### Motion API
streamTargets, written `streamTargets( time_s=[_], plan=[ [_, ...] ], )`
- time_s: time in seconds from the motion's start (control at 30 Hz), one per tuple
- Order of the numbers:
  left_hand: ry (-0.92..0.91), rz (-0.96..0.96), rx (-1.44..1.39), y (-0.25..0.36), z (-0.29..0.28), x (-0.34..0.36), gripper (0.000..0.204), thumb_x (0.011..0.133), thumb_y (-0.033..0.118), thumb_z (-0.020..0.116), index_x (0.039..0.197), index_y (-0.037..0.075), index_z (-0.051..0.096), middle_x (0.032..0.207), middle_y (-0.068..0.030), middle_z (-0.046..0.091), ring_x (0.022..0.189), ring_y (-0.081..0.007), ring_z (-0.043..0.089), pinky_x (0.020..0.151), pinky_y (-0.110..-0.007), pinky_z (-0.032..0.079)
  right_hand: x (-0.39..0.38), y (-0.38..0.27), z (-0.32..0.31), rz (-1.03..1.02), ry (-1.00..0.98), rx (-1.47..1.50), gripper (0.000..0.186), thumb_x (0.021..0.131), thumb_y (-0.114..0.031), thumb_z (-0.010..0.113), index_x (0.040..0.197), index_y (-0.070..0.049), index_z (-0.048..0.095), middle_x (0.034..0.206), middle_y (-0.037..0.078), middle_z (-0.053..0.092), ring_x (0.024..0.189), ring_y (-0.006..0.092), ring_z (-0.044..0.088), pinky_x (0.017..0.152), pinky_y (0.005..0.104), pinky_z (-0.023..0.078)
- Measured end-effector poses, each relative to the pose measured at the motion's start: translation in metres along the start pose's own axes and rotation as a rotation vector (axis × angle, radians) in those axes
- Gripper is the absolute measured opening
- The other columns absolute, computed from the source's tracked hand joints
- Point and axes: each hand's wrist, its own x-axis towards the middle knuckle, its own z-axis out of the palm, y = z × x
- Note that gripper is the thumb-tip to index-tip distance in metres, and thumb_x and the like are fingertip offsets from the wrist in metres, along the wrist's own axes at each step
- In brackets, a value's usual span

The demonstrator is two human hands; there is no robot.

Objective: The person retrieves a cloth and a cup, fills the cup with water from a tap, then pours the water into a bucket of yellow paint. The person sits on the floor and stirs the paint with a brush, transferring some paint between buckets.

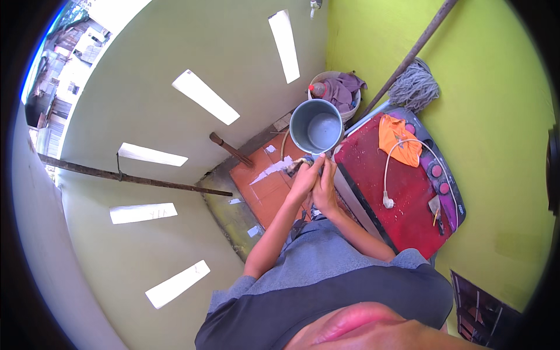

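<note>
Grey-blue and probably plastic, the dipper (322, 129) is held just beyond the hands, mouth up. The left hand (304, 178) pinches its handle (316, 156); the right hand (325, 185) is pressed against the left, its own grip hidden. It should prove light, stiff, hardly fragile, slippery if wet; the handle looks the surest hold.

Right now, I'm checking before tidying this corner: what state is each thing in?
Dipper, open top, looks empty
Left hand, closed on the dipper
Right hand, closed on the dipper
Red lid, shut
White plug, unplugged, on the lid
Orange cloth, lying rumpled on the lid
White bucket, open, purple cloth inside
Bottle, capped
Mop head, strings loose
</note>
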Motion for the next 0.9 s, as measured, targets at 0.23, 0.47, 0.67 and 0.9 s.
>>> streamTargets(
  time_s=[0.23, 0.47, 0.67, 0.9],
  plan=[
    [0.02, 0.015, 0.09, 0.045, -0.056, 0.166, 0.044, 0.104, 0.044, 0.051, 0.08, 0.008, 0.058, 0.063, 0.0007, 0.053, 0.052, -0.0098, 0.051, 0.051, -0.026, 0.044, 0.193, 0.001, -0.021, -0.009, -0.174, -0.143, 0.009, 0.088, -0.01, 0.066, 0.091, -0.002, 0.069, 0.089, 0.011, 0.067, 0.086, 0.0298, 0.066, 0.078, 0.0375, 0.052],
    [-0.047, 0.078, -0.019, 0.099, -0.062, 0.339, 0.045, 0.105, 0.038, 0.05, 0.075, 0.005, 0.056, 0.056, 0.0007, 0.048, 0.042, -0.0103, 0.045, 0.042, -0.028, 0.037, 0.502, 0.009, -0.014, -0.139, 0.105, -0.367, 0.036, 0.089, -0.033, 0.072, 0.109, -0.002, 0.072, 0.101, 0.011, 0.071, 0.075, 0.02, 0.064, 0.076, 0.0334, 0.053],
    [-0.141, 0.073, -0.021, 0.134, -0.069, 0.464, 0.044, 0.104, 0.038, 0.052, 0.08, 0.002, 0.06, 0.058, -0.0011, 0.052, 0.04, -0.01, 0.044, 0.04, -0.027, 0.036, 0.65, 0.05, 0.025, -0.155, 0.237, -0.776, 0.053, 0.085, -0.043, 0.074, 0.118, -0.002, 0.068, 0.116, 0.014, 0.066, 0.099, 0.0296, 0.067, 0.086, 0.0409, 0.054],
    [-0.191, 0.043, -0.045, 0.156, -0.079, 0.525, 0.04, 0.103, 0.036, 0.054, 0.089, -0.001, 0.063, 0.059, 0.0012, 0.05, 0.04, -0.0075, 0.042, 0.04, -0.026, 0.034, 0.701, 0.072, 0.029, -0.134, 0.064, -0.766, 0.039, 0.087, -0.036, 0.073, 0.115, -0.008, 0.071, 0.111, 0.01, 0.068, 0.103, 0.0279, 0.067, 0.084, 0.0423, 0.054]
  ],
)
